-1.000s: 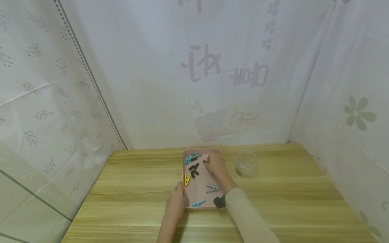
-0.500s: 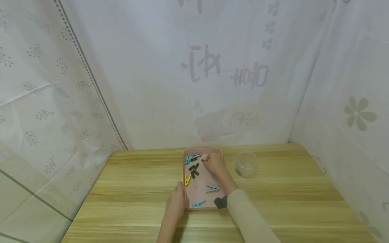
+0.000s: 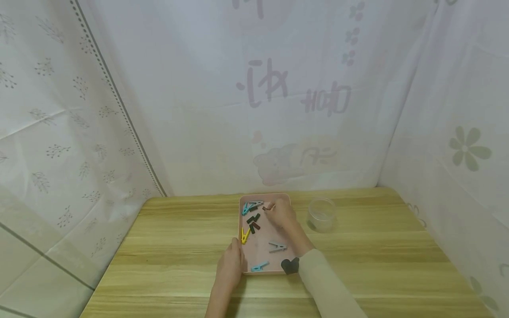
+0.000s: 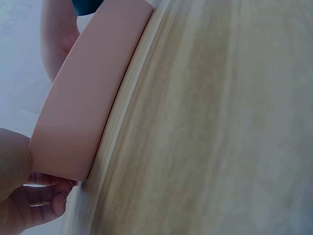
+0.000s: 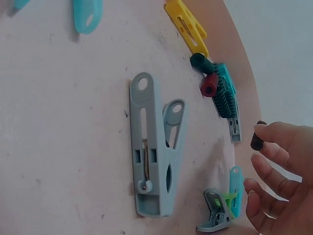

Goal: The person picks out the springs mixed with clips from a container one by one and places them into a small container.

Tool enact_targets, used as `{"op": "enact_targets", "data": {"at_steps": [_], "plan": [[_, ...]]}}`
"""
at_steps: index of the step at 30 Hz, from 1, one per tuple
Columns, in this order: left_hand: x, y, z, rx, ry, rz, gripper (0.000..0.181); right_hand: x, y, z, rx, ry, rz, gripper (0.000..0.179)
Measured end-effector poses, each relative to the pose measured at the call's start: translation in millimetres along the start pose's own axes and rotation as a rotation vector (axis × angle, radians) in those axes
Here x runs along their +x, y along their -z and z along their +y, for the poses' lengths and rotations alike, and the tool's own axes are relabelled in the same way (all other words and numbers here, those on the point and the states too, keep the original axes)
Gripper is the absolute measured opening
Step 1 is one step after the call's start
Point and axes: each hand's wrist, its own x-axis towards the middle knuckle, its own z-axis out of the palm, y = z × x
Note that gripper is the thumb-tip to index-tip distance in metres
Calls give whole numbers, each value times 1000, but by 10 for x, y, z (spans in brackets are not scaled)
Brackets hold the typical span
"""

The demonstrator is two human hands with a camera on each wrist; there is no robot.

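Observation:
A pink tray (image 3: 264,273) lies on the wooden table, and my left hand (image 3: 230,263) holds its near left side. In the left wrist view, the fingers (image 4: 41,198) curl at the tray's end. Over the tray's far right part, my right hand (image 3: 282,214) pinches a small dark brown coil spring (image 5: 257,137) between thumb and finger. To its left lie several green and red coil springs (image 5: 209,84). Clothespins lie about the tray: a yellow one (image 3: 245,236), a grey one (image 5: 149,156), a light blue one (image 3: 260,266), and blue and grey ones (image 3: 246,209) at the far left corner.
A clear round container (image 3: 322,215) stands right of the tray on the wooden table (image 3: 179,247). A black heart-shaped piece (image 3: 290,266) sits by my right wrist. Patterned white curtains (image 3: 207,110) hang behind the table and at both sides.
My right hand has shifted slightly left within the tray, the pinched spring with it. The left hand stays in place on the tray.

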Motion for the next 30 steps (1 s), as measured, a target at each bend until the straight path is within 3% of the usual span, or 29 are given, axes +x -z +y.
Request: {"op": "enact_targets", "data": {"at_steps": [8, 19, 30], "plan": [[-2, 0, 4, 4, 5, 2, 6, -18, 42, -13, 41, -7, -11, 12], [2, 1, 15, -4, 16, -1, 5, -16, 73, -41, 16, 37, 26, 15], [5, 15, 26, -14, 28, 3, 6, -34, 121, -76, 23, 32, 13, 15]]}}
